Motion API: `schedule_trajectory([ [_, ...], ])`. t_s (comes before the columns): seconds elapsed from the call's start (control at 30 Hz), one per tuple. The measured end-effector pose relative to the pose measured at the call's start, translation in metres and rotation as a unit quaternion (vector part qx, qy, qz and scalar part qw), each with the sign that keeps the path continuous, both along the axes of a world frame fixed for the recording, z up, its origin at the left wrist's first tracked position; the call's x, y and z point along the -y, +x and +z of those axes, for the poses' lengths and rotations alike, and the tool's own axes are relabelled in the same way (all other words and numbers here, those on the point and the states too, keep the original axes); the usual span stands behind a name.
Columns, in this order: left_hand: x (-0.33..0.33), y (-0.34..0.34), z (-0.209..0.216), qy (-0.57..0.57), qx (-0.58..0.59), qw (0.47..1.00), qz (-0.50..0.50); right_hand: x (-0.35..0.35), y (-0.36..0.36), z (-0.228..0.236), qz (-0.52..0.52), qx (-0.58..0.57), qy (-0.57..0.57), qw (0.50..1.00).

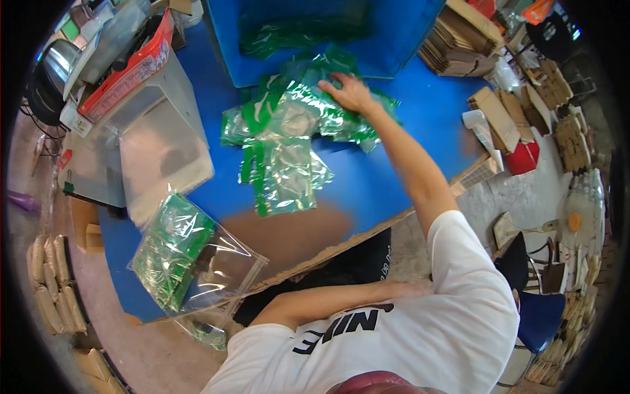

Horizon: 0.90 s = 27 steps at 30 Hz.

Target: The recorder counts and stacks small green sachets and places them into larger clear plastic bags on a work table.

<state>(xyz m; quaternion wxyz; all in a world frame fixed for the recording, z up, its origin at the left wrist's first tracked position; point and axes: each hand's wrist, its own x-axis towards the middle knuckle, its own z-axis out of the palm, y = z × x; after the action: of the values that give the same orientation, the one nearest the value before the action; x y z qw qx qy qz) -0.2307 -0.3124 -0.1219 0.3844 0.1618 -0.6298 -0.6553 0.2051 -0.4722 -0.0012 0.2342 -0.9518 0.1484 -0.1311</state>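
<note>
My right hand (352, 94) reaches out onto a loose pile of clear plastic bags with green bands (289, 174). Its fingers look spread and touch the shiny bags, with nothing visibly gripped. Across my waist lies my left arm, and the left hand (407, 289) rests against the white shirt below the table edge, its fingers blurred. Behind the pile stands a blue bin (410, 39) with its open side toward me, and more green bags (282, 38) lie inside it. Some of the pile spills out from the bin's mouth onto the blue table (367, 177).
A larger clear bag of green packets (174, 249) lies at the table's front left. Translucent plastic bins (167, 151) stand at the left. Flattened cardboard (459, 39) is stacked at the back right. A blue chair (541, 318) stands to my right.
</note>
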Motion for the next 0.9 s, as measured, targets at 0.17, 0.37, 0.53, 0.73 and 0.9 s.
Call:
schedule_trajectory([
  [0.17,-0.054,-0.033,-0.018,-0.009,-0.080,0.997,0.021,-0.075,-0.055,-0.003,-0.100,0.039,-0.006,0.994],
  [0.37,-0.096,0.047,0.104,0.003,0.081,0.988,0.129,-0.093,-0.084,0.019,-0.104,-0.106,0.031,0.988],
  [0.53,-0.184,0.122,0.181,0.087,0.125,0.904,0.400,-0.127,-0.144,0.047,0.008,0.126,-0.218,0.968],
  [0.73,-0.256,0.119,0.141,0.296,-0.128,0.759,0.565,-0.198,-0.163,-0.007,0.428,0.107,-0.100,0.892],
  [0.9,-0.283,0.105,0.101,0.412,-0.288,0.579,0.642,-0.230,-0.229,-0.019,0.220,0.093,-0.105,0.965],
])
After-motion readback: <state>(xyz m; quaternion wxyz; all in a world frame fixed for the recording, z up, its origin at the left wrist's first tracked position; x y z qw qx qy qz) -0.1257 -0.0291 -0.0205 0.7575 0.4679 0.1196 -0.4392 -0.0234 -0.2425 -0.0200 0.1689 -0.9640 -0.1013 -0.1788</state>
